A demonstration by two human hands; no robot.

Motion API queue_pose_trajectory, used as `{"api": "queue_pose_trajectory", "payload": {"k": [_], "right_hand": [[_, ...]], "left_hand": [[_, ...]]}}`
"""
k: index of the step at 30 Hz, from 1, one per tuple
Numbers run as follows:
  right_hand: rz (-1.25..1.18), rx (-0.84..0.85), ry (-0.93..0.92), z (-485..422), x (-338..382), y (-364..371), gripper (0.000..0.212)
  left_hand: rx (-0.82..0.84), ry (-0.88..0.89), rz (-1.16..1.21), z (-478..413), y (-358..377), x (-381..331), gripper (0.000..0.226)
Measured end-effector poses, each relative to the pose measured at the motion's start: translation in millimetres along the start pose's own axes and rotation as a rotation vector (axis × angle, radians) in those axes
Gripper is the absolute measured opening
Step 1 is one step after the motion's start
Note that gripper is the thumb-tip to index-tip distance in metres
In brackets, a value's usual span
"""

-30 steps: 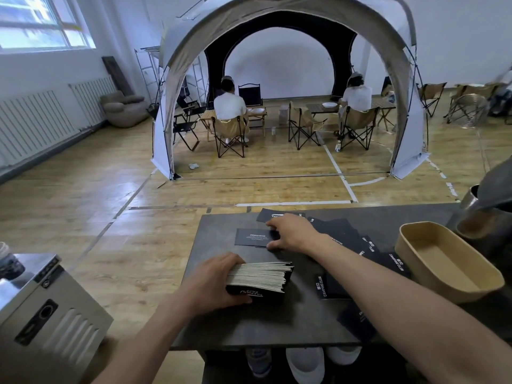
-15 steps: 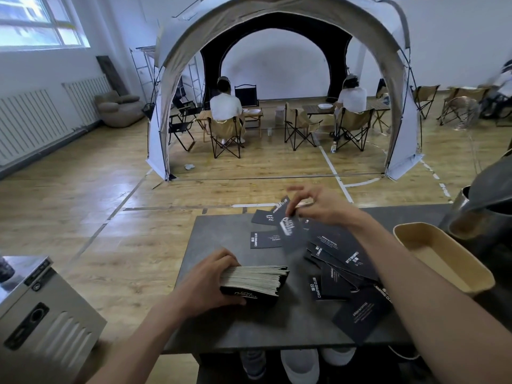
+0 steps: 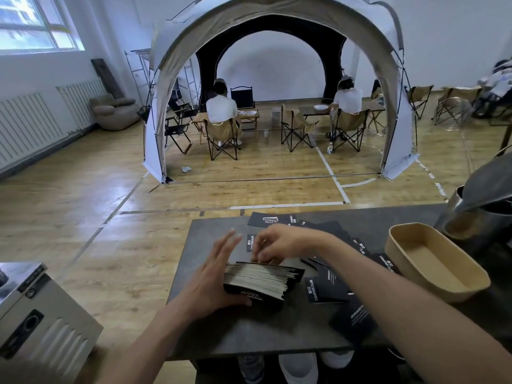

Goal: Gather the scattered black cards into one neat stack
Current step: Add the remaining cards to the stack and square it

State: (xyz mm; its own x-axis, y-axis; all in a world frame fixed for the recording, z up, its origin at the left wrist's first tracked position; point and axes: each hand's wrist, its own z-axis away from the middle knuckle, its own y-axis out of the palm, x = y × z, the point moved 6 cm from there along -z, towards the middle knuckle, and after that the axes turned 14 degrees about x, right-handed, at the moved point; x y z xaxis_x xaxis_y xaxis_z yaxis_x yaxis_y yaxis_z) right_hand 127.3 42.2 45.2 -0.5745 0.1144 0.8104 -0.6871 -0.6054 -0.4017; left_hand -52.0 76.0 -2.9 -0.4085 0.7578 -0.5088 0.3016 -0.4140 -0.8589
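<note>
1. Nearest us, the right forearm (image 3: 401, 309) crosses the dark table (image 3: 249, 333) and hides part of the scattered black cards (image 3: 329, 286).
2. A metal box (image 3: 41, 322) stands at the left; a tan tray (image 3: 432, 261) sits at the right, near the cards.
3. Stack of black cards (image 3: 263, 278) lies mid-table, pale edges showing, unevenly squared.
4. Left hand (image 3: 213, 275) rests flat against the stack's left side, fingers spread, thumb at the near edge.
5. Right hand (image 3: 279, 242) hovers over the stack's far edge, fingers curled; blurred, so we cannot tell whether it pinches a card.
6. Beyond: wooden floor, a dome tent (image 3: 277, 65), two seated people.
</note>
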Motion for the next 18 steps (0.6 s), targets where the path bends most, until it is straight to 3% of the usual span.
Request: {"api": "queue_pose_trajectory", "payload": {"k": [2, 3, 5, 6, 9, 11, 15, 18], "right_hand": [[-0.356, -0.122, -0.061, -6, -14, -24, 0.008], [-0.325, -0.302, -0.033, -11, -27, -46, 0.008], [0.060, -0.666, 0.151, -14, -50, -89, 0.014], [0.231, -0.713, 0.246, -18, -54, -98, 0.024], [0.455, -0.521, 0.407, -38, -66, -98, 0.054], [0.491, -0.454, 0.441, -48, -74, -96, 0.056], [0.396, -0.620, 0.318, -52, -72, -102, 0.048], [0.379, -0.778, 0.146, -42, -50, -106, 0.026]], "left_hand": [[0.059, -0.004, -0.042, 0, 4, 0, 0.094], [0.066, -0.010, -0.058, 0, 5, 0, 0.080], [0.057, -0.036, -0.057, 1, 5, 1, 0.066], [0.054, -0.056, -0.056, 2, 5, 1, 0.064], [0.049, -0.117, -0.048, 4, 2, 0, 0.064], [0.059, -0.144, -0.059, 4, 0, -1, 0.065], [0.067, -0.172, -0.062, 2, 0, -1, 0.067], [0.058, -0.185, -0.066, 4, 0, -1, 0.068]]}}
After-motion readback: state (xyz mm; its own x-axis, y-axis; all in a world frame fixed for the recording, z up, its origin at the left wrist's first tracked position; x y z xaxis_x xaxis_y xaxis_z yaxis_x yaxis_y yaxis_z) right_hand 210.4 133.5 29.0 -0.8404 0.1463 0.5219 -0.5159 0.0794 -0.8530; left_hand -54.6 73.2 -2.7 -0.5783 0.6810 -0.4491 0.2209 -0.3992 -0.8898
